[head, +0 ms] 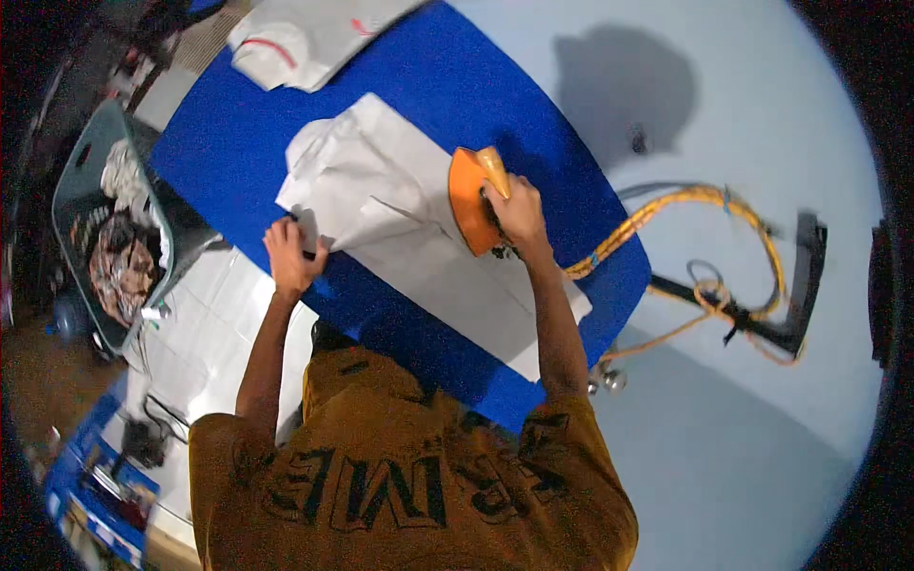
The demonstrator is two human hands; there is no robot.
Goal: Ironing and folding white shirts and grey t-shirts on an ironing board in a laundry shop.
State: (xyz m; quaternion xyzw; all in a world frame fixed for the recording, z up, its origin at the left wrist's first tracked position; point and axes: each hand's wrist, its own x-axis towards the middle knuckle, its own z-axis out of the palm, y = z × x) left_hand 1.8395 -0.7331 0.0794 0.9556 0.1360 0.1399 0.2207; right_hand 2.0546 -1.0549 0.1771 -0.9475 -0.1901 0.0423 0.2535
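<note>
A white garment lies spread across the blue cover of an ironing board, its upper left part wrinkled and folded over. My right hand grips the handle of an orange iron, which rests on the cloth near its far right edge. My left hand is at the garment's near left edge, fingers and thumb pinching the cloth there. Part of the garment's right end is hidden by my right forearm.
Another white garment with red marks lies at the board's far end. A yellow cord loops beyond the black iron rest on the right, by a pale wall. Left stands a grey basket holding clothes.
</note>
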